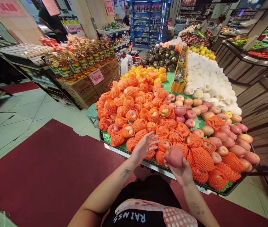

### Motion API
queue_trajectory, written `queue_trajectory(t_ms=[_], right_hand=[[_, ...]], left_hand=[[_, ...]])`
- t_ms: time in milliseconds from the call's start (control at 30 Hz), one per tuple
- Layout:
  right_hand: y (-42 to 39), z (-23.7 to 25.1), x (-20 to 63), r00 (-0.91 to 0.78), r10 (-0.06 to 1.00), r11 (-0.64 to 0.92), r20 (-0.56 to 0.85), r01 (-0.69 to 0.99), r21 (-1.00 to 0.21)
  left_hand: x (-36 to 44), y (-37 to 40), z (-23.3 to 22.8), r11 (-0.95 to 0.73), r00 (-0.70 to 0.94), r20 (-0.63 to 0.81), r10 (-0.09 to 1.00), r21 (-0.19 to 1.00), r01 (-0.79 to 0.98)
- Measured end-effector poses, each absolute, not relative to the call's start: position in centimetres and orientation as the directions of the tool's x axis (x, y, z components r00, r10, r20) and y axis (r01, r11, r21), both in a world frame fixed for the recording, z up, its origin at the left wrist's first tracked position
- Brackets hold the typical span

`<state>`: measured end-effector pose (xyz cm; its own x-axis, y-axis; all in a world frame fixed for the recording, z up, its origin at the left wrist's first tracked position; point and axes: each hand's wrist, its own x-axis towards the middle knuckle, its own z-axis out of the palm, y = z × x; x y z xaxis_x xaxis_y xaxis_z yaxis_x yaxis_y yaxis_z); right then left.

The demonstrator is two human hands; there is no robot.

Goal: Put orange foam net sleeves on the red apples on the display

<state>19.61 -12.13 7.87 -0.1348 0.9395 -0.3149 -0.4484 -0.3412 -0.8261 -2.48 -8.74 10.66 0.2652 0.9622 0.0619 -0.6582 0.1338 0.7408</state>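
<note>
Nearest the camera, both forearms reach forward from a black top with a checked apron edge, bent at the elbows and angled inward toward each other. The right hand (183, 171) is cupped palm up, fingers wrapped under and around a bare red apple (173, 156), which it grips just above the near edge of the tabletop (124, 151). The left hand (144, 145) is released and holds nothing: its palm faces the right hand and its fingers are spread, the fingertips hovering over, perhaps brushing, the netted apples (134, 115) at the front of the pile. The held apple sits just beside that open hand, between the two wrists and the display.

Beyond the hands, apples in orange foam nets cover the left and middle of the green-matted tabletop, with loose red apples (221, 135) heaped to the right. Farther back lie fruit in white foam sleeves (207, 78), yellow-netted fruit and dark green fruit. To the left, past the red floor mat (41, 170), cardboard boxes carry bottles of oil (77, 63) with a price sign. Blue shelves and other people stand at the far end of the shop.
</note>
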Motion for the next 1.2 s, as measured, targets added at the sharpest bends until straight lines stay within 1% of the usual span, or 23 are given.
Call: queue_trajectory(t_ms=[67,100,167,200,233,267,333,400,467,500,567,633,733,867,933,1000,1100,1200], right_hand=[[-11.0,7.4,21.4,-0.004,0.959,-0.267,-0.284,-0.357,-0.895],[-10.3,7.4,22.2,0.065,0.967,-0.217,-0.245,-0.286,-0.933],[-8.7,7.7,23.6,0.152,0.983,-0.091,-0.099,-0.060,-0.994],[-7.8,8.0,24.0,0.154,0.988,-0.015,0.000,0.092,-0.996],[-6.7,8.2,24.3,0.123,0.987,0.071,0.106,0.258,-0.963],[-5.7,8.5,24.4,0.061,0.979,0.156,0.196,0.403,-0.902],[-3.5,8.6,23.9,-0.099,0.947,0.304,0.306,0.581,-0.755],[-1.6,8.3,22.5,-0.275,0.890,0.451,0.364,0.654,-0.608],[-0.1,7.6,20.4,-0.426,0.815,0.577,0.394,0.662,-0.478],[0.4,7.2,19.1,-0.480,0.782,0.621,0.399,0.657,-0.427],[1.0,6.3,16.6,-0.529,0.750,0.658,0.397,0.659,-0.364],[1.4,5.3,14.5,-0.521,0.757,0.646,0.394,0.688,-0.332],[2.0,4.0,13.1,-0.448,0.798,0.577,0.403,0.761,-0.297],[3.0,3.0,13.6,-0.322,0.828,0.455,0.459,0.865,-0.214],[2.9,3.0,13.6,-0.209,0.842,0.341,0.498,0.921,-0.190],[2.4,3.3,12.9,-0.090,0.856,0.211,0.509,0.960,-0.185],[1.2,3.6,10.3,0.067,0.859,0.023,0.508,0.985,-0.169],[-0.2,3.2,7.2,0.224,0.821,-0.156,0.525,0.973,-0.171]], left_hand=[[-2.8,-8.1,11.1,0.267,0.313,-0.009,0.950,0.546,-0.794],[-2.9,-7.9,11.4,0.293,0.321,-0.026,0.947,0.479,-0.827],[-3.2,-7.4,11.7,0.280,0.289,-0.043,0.956,0.417,-0.865],[-3.3,-7.3,11.8,0.262,0.266,-0.049,0.963,0.405,-0.876],[-3.3,-7.1,11.6,0.247,0.246,-0.055,0.968,0.398,-0.883],[-3.2,-7.0,11.4,0.237,0.231,-0.062,0.971,0.393,-0.888],[-3.0,-6.9,10.6,0.221,0.206,-0.080,0.975,0.382,-0.897],[-2.9,-7.0,9.6,0.201,0.176,-0.101,0.979,0.366,-0.909],[-3.3,-7.1,8.5,0.178,0.143,-0.123,0.982,0.355,-0.918],[-3.7,-7.2,8.0,0.166,0.125,-0.134,0.983,0.357,-0.919],[-5.0,-7.4,7.1,0.137,0.084,-0.152,0.985,0.384,-0.913],[-7.2,-7.5,6.2,0.098,0.033,-0.158,0.987,0.423,-0.901],[-11.4,-7.0,4.8,0.058,-0.023,-0.166,0.986,0.465,-0.884],[-17.9,-4.6,3.5,0.082,-0.013,-0.189,0.982,0.486,-0.870],[-21.1,-2.7,3.6,0.097,0.005,-0.180,0.984,0.507,-0.857],[-24.2,-0.8,4.1,0.123,0.039,-0.162,0.986,0.551,-0.825],[-28.5,2.2,5.2,0.163,0.113,-0.119,0.986,0.654,-0.739],[-31.8,5.6,6.3,0.168,0.189,-0.063,0.980,0.773,-0.612]])
